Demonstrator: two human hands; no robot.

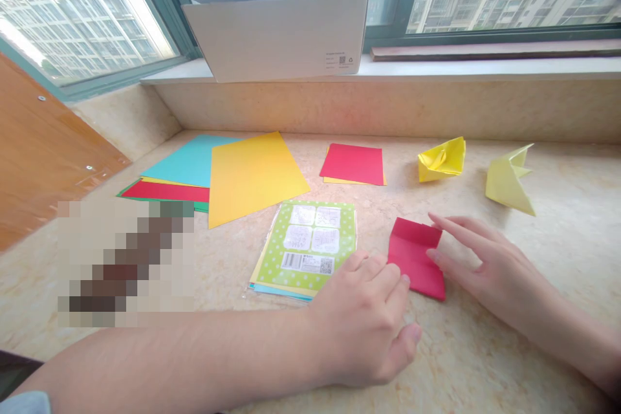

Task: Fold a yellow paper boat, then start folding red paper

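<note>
A folded piece of red paper [418, 259] lies on the stone surface between my hands, with a crease across its upper part. My left hand [363, 317] rests at its lower left, fingers curled in and thumb apart. Those fingertips meet or overlap the paper's left edge, and nothing shows in their grasp. At the right edge is my right hand [478, 259], its thumb and forefinger spread and their tips touching or just over the paper. Part of a green dotted packet of paper [310, 239] is hidden behind my left hand.
Large coloured sheets, a yellow one [255, 174] on top, lie at left beside a blurred patch [126, 265]. Further back are small red square sheets [354, 163], a yellow folded paper boat [442, 160] and a pale yellow folded shape [509, 181]. A white box [281, 35] stands on the windowsill.
</note>
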